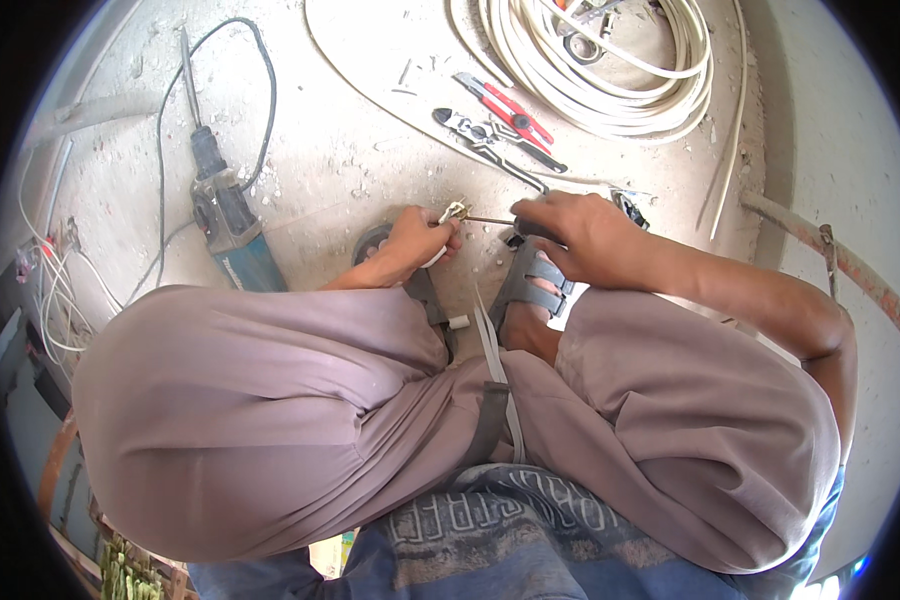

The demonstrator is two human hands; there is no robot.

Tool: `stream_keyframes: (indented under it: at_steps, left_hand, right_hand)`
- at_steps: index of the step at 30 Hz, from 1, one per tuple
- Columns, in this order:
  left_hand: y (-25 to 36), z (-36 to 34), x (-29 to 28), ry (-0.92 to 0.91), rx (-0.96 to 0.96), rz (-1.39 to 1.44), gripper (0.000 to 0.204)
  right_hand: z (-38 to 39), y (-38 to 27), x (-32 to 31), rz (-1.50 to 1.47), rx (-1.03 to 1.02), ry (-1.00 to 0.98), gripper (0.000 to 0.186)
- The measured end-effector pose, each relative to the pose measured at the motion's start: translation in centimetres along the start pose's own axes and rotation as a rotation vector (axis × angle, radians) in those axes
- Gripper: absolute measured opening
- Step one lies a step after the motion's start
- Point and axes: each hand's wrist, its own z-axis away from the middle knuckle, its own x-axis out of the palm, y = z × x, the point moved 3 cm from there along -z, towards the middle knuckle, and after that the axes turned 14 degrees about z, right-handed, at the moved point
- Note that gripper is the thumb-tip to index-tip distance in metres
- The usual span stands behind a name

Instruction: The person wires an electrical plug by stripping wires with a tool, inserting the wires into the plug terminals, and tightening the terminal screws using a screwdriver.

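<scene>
Just above your sandalled feet, your left hand (410,245) pinched a small brass fitting (454,211) while your right hand (570,232), closed around a screwdriver (490,219), aimed its shaft sideways into it.

No packages, signs or screens show; the only label is a small pale one on the teal body of the power drill (232,230) lying on the dusty floor, too small to make out
</scene>
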Motion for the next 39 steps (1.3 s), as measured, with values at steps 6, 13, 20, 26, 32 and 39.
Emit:
stream_keyframes:
  at_steps: [6, 13, 20, 26, 32, 39]
  left_hand:
    - [-0.6, -0.1, -0.3, 0.011, 0.042, 0.043, 0.029]
    - [0.5, 0.0, -0.2, -0.057, 0.026, 0.030, 0.030]
    - [7.3, 1.9, -3.6, -0.061, 0.126, 0.212, 0.032]
    - [9.8, 2.2, -4.8, -0.219, 0.016, 0.374, 0.055]
    - [11.9, 4.7, -4.9, -0.491, -0.026, 0.521, 0.053]
    - [12.6, 7.0, -3.9, -0.407, -0.023, 0.712, 0.057]
  right_hand:
    - [-0.8, -0.5, 0.4, 0.171, -0.122, -0.053, 0.030]
    - [0.0, 0.6, -1.2, 0.015, -0.063, -0.004, 0.038]
    - [9.6, 5.3, 0.9, -0.047, 0.255, 0.320, 0.051]
    - [13.4, 9.2, 5.1, -0.082, 0.487, 0.555, 0.046]
    - [15.5, 11.2, 13.4, 0.129, 0.821, 0.745, 0.057]
    - [16.8, 9.1, 16.9, 0.116, 0.873, 0.524, 0.046]
